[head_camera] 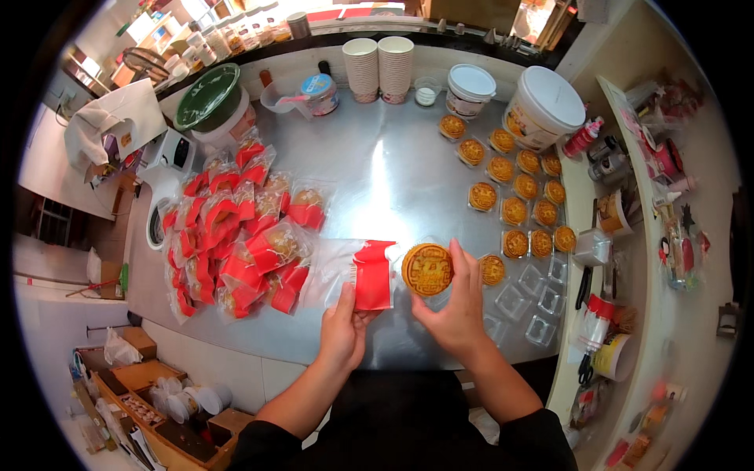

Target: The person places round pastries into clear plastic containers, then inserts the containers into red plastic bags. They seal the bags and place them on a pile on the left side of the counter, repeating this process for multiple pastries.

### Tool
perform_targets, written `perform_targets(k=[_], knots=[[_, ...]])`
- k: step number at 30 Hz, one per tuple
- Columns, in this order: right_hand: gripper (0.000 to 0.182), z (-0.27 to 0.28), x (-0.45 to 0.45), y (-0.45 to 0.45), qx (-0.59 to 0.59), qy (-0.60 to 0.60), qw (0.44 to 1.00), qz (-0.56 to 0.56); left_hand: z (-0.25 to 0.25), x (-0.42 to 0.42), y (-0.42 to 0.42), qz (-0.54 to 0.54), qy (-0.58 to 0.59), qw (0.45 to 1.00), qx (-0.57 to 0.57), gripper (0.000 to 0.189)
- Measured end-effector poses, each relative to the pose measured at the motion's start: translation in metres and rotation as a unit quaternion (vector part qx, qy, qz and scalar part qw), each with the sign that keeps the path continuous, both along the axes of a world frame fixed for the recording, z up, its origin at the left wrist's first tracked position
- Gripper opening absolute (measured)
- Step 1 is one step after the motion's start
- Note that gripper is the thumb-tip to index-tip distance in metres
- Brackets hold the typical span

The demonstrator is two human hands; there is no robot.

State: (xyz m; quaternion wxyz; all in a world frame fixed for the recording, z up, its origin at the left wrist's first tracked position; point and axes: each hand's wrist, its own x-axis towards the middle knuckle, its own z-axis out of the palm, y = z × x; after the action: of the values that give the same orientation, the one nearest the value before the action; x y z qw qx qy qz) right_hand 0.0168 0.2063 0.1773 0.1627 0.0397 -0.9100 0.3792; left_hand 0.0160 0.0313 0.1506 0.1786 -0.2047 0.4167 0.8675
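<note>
A clear plastic pouch with a red band (373,275) is held by my left hand (343,331), thumb on top, at its open right end. Just right of the pouch, my right hand (456,306) grips a round golden mooncake (427,269) between thumb and fingers, its patterned face up. A clear tray appears to be beneath the mooncake. Several more mooncakes in clear trays (515,210) stand at the right of the metal table. Empty clear trays (518,301) lie near my right hand. At the left is a heap of mooncakes in red-banded pouches (224,218).
Along the back stand a green basin (207,97), stacked paper cups (361,70), a small lidded tub (471,91) and a large white bucket (543,109). A kitchen scale (168,156) is at the left. Black scissors (585,368) and bottles line the right ledge.
</note>
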Motion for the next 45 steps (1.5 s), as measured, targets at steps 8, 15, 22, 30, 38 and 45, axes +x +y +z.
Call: perform_targets(k=[8,15,22,30,38,45], knots=[[0.086,-0.003,0.002,0.001,-0.003,0.007,1.000,-0.029,-0.004,0.007,-0.003,-0.030,0.021,0.999,-0.026,0.049],[0.084,0.000,0.008,0.005,0.006,0.023,0.999,-0.046,0.000,0.010,-0.002,-0.032,0.024,0.999,-0.018,0.050],[0.083,0.006,0.015,0.000,0.019,0.042,0.999,-0.005,0.000,0.015,0.001,-0.038,0.027,0.998,-0.034,0.043],[0.085,-0.001,0.045,-0.021,-0.068,0.003,0.991,0.119,0.003,0.016,0.007,-0.036,0.003,0.999,-0.028,0.035],[0.075,-0.013,0.035,-0.008,-0.235,-0.083,0.963,0.105,0.008,0.019,-0.001,-0.136,-0.037,0.990,0.021,0.036],[0.039,-0.038,0.042,-0.013,-0.298,-0.172,0.934,0.093,-0.011,0.030,-0.007,-0.345,-0.088,0.934,0.015,0.041]])
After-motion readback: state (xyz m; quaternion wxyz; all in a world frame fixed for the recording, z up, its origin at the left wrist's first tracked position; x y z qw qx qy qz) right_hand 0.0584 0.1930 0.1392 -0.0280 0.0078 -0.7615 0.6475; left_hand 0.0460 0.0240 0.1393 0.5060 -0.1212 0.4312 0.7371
